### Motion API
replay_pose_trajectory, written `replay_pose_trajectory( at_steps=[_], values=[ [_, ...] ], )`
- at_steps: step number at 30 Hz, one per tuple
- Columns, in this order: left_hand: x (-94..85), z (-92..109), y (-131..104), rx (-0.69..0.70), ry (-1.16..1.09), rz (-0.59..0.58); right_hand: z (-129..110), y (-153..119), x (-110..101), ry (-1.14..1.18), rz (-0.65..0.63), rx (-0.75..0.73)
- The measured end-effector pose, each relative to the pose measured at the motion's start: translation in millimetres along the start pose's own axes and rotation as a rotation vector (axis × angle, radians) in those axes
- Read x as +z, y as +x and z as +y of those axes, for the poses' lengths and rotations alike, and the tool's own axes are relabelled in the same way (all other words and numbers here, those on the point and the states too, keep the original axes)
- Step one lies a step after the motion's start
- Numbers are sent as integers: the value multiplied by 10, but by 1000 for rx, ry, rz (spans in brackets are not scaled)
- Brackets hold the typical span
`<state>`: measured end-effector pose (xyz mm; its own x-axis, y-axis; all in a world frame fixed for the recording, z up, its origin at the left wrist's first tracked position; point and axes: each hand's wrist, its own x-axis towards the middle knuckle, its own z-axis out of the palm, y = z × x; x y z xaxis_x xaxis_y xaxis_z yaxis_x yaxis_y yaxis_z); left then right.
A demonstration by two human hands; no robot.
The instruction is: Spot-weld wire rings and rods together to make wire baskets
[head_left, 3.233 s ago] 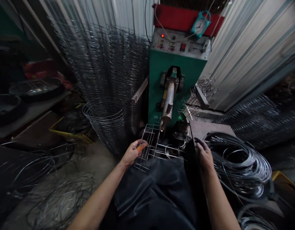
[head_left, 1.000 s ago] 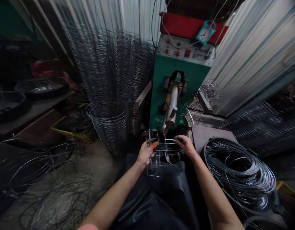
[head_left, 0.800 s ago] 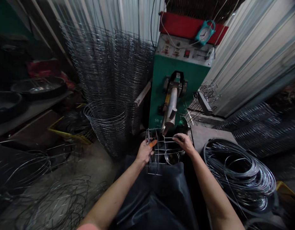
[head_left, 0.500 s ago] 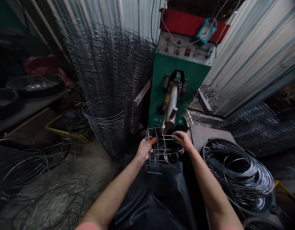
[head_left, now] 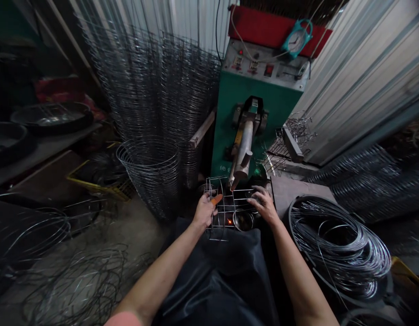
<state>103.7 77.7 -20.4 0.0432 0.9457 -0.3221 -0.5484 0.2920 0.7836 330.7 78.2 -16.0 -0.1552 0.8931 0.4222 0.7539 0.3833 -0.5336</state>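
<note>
My left hand (head_left: pixel 204 213) is closed around the left side of a small wire rack (head_left: pixel 224 218) made of thin straight and curved rods. An orange cover (head_left: pixel 216 199) sits on its thumb. At the rack's right side, my right hand (head_left: pixel 264 206) has its fingers apart beside the rod ends. Above the rack, the metal electrode arm (head_left: pixel 241 165) of a green spot welding machine (head_left: pixel 226 117) comes down, its tip at the upper rod. A small orange glow shows low on the rack. Below it, a round metal cup (head_left: pixel 243 221) is partly hidden.
Tall stacks of wire baskets (head_left: pixel 148 176) stand left of the machine. On the right lies a large coil of wire (head_left: pixel 352 244). Loose wire (head_left: pixel 83 285) covers the floor at left, near a yellow crate (head_left: pixel 97 192). A teal clock (head_left: pixel 296 40) hangs on the machine's top.
My right hand has loosened from the rod and spread its fingers, moving slightly right. An orange glow has appeared low on the rack. My left hand keeps its hold.
</note>
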Motion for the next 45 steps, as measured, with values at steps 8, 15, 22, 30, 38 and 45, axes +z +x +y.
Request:
replay_pose_trajectory(
  at_steps=[8,15,22,30,38,45],
  values=[
    [14,68,60,-10,8,8,29,158,61,24,2,1],
    [27,86,76,-17,-10,7,73,190,67,30,-16,-3],
    [31,90,107,-5,-32,8,74,233,41,51,-38,13],
    [52,116,253,-28,-55,25,102,382,53,55,-64,29],
    [64,140,326,-50,-40,19,128,406,81,40,-60,58],
    [-345,149,2,-133,-22,-172,-373,-138,-183,-114,-78,13]
  ],
)
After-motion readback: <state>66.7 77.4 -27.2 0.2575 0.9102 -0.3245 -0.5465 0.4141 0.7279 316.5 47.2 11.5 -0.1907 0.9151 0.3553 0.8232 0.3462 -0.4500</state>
